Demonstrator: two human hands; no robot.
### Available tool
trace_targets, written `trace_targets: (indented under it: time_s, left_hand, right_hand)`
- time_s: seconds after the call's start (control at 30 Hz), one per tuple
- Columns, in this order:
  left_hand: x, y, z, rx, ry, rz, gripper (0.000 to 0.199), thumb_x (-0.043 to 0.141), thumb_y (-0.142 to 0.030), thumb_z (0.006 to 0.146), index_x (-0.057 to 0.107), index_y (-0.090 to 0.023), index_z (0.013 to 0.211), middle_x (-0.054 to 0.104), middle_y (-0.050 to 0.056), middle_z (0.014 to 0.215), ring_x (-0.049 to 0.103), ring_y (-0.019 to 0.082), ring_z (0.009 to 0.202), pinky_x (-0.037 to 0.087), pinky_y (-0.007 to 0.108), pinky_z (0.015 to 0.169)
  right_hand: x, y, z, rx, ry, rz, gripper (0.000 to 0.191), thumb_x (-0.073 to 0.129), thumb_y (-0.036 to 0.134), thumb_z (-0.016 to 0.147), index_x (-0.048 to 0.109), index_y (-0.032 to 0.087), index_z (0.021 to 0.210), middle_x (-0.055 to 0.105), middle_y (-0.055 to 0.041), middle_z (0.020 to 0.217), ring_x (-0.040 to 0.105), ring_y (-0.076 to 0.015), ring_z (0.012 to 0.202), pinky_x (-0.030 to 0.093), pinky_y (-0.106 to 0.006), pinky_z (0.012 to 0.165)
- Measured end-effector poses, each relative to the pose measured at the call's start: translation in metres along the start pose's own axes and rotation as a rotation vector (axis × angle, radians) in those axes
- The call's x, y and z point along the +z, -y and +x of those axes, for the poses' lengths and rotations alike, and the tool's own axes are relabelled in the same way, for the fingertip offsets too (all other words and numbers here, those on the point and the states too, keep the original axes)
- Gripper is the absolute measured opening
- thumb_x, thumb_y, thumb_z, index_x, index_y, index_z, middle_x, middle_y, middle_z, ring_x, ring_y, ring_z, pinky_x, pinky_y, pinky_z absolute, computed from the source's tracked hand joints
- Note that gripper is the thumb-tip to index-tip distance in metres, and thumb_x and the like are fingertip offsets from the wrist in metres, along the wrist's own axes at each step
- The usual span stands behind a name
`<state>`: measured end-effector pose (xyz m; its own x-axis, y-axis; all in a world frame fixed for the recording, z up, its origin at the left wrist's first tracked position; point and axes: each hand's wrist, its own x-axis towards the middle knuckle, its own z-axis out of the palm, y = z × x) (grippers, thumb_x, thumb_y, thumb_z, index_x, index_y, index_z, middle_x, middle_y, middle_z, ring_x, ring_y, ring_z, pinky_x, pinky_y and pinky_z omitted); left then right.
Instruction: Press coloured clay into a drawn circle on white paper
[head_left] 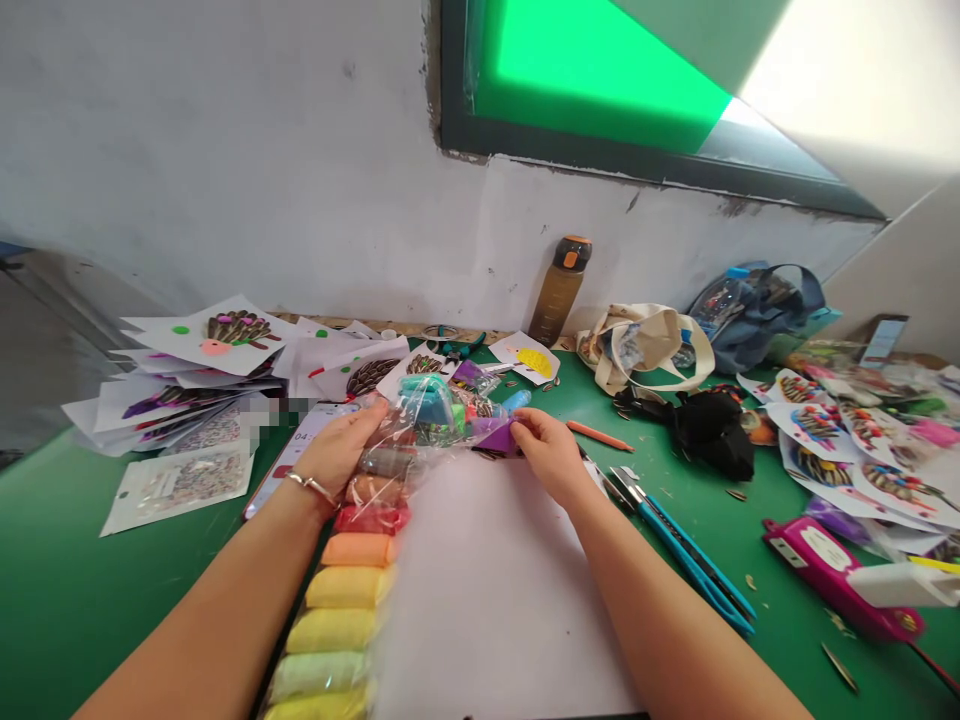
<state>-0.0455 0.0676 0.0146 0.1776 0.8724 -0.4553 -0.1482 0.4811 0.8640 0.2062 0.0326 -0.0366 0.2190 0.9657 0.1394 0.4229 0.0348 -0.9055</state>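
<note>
My left hand [346, 447], with a bracelet at the wrist, is closed on the left side of a clear plastic bag [386, 440]. Inside or under the crumpled plastic lie teal and green pieces [427, 402]. My right hand [544, 448] pinches the bag's right edge near a purple piece [495, 436]. Below my left hand runs a column of wrapped clay packs [349, 588] in brown, red, orange, yellow and pale green. A large white sheet [502, 590] lies between my forearms.
Stacked seed pictures [180, 375] and a phone [281, 460] are at left. A brown bottle [559, 290] stands by the wall. Blue scissors [697, 560], an orange stick [600, 436], a black cloth [712, 430] and a magenta glue gun [832, 575] lie at right.
</note>
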Motion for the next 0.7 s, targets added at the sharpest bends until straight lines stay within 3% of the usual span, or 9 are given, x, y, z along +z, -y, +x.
trace_targets:
  time_s: [0.17,0.3,0.37,0.43,0.5,0.6,0.7]
  left_hand:
    - [-0.005,0.001,0.002,0.027,0.008,0.001,0.031,0.062,-0.048,0.078,0.063,-0.018,0.087,0.072,0.008,0.079,0.068,0.024,0.061,0.057,0.035,0.051]
    - [-0.004,0.000,0.001,0.059,-0.020,0.006,0.034,0.062,-0.049,0.078,0.063,-0.017,0.090,0.073,0.011,0.082,0.070,0.026,0.065,0.058,0.037,0.054]
    - [0.000,-0.001,-0.002,0.056,-0.046,0.017,0.036,0.061,-0.049,0.079,0.063,-0.015,0.092,0.073,0.011,0.081,0.070,0.026,0.065,0.057,0.036,0.053]
    - [0.007,-0.003,-0.007,0.059,-0.065,0.041,0.035,0.060,-0.047,0.080,0.064,-0.014,0.093,0.073,0.011,0.080,0.069,0.025,0.063,0.056,0.033,0.052]
    - [0.013,-0.003,-0.011,0.058,-0.059,0.061,0.034,0.059,-0.046,0.081,0.065,-0.015,0.091,0.073,0.010,0.078,0.068,0.023,0.058,0.054,0.030,0.049]
    - [0.019,-0.002,-0.013,0.048,-0.046,0.078,0.036,0.058,-0.049,0.081,0.066,-0.016,0.090,0.073,0.008,0.076,0.066,0.021,0.055,0.051,0.028,0.048]
    - [0.020,0.004,-0.012,0.057,-0.003,0.102,0.045,0.061,-0.055,0.076,0.066,-0.015,0.096,0.073,0.009,0.078,0.067,0.022,0.061,0.052,0.028,0.053]
  right_hand:
    - [-0.011,0.002,-0.002,-0.079,-0.043,-0.226,0.019,0.053,0.033,0.079,0.064,0.021,0.069,0.058,0.0002,0.064,0.050,-0.0173,0.064,0.036,-0.028,0.061]
    - [-0.019,0.020,-0.008,-0.198,-0.203,-0.268,0.022,0.047,0.029,0.087,0.067,0.020,0.088,0.066,-0.0057,0.086,0.056,-0.0210,0.082,0.041,-0.035,0.077]
    - [-0.019,0.039,-0.018,-0.402,-0.293,-0.211,0.021,0.047,0.024,0.089,0.066,0.020,0.097,0.067,-0.0068,0.093,0.059,-0.0211,0.090,0.044,-0.036,0.083]
    - [-0.017,0.059,-0.031,-0.632,-0.228,-0.151,0.023,0.049,0.016,0.088,0.064,0.020,0.105,0.066,-0.0078,0.102,0.059,-0.0208,0.100,0.045,-0.036,0.088]
    - [-0.011,0.076,-0.043,-0.779,-0.076,-0.126,0.029,0.047,0.009,0.087,0.063,0.020,0.108,0.064,-0.0091,0.111,0.058,-0.0200,0.106,0.046,-0.035,0.091]
    - [-0.001,0.085,-0.052,-0.743,0.118,-0.161,0.031,0.043,0.006,0.088,0.063,0.018,0.108,0.063,-0.0102,0.113,0.058,-0.0183,0.104,0.048,-0.031,0.088]
    - [0.005,0.079,-0.051,-0.576,0.210,-0.248,0.026,0.044,0.008,0.088,0.065,0.017,0.100,0.066,-0.0082,0.102,0.061,-0.0169,0.092,0.048,-0.028,0.080]
